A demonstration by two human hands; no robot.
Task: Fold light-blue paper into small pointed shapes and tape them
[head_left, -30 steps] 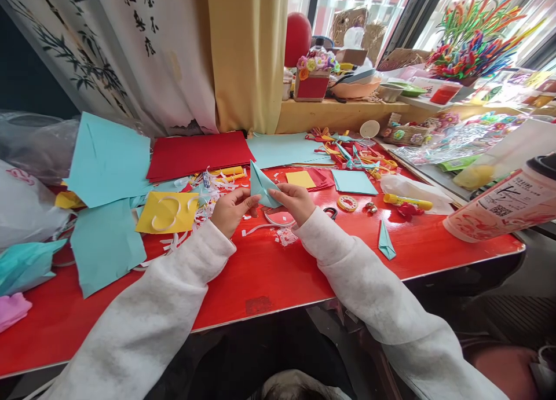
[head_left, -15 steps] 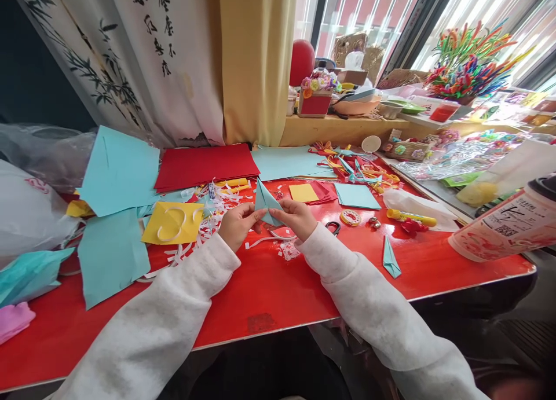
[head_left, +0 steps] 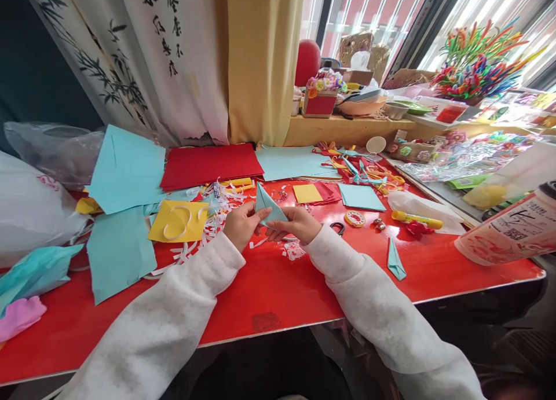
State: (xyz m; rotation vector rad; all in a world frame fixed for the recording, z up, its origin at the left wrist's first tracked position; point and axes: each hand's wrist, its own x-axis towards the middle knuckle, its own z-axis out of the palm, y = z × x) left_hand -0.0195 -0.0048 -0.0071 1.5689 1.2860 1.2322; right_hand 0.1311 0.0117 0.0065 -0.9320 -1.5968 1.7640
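Observation:
A folded light-blue paper (head_left: 268, 202) with a pointed top is held up over the red table (head_left: 243, 307). My left hand (head_left: 241, 223) pinches its left side between thumb and fingers. My right hand (head_left: 299, 223) grips its lower right side, with the fingers partly behind the paper. White paper scraps (head_left: 292, 249) lie just below the hands. Another folded light-blue piece (head_left: 395, 260) rests on the table to the right.
Blue sheets (head_left: 121, 255) and a yellow square (head_left: 178, 221) lie left. Red sheets (head_left: 212, 165) are at the back. Rightward are black scissors (head_left: 337, 228), a tape roll (head_left: 355, 218), a yellow glue tube (head_left: 417, 219) and a large cup (head_left: 512, 226).
The view has shifted slightly, so the table things appear further right. The folded paper has turned a little in the hands, and the right hand's fingers now reach further beneath it.

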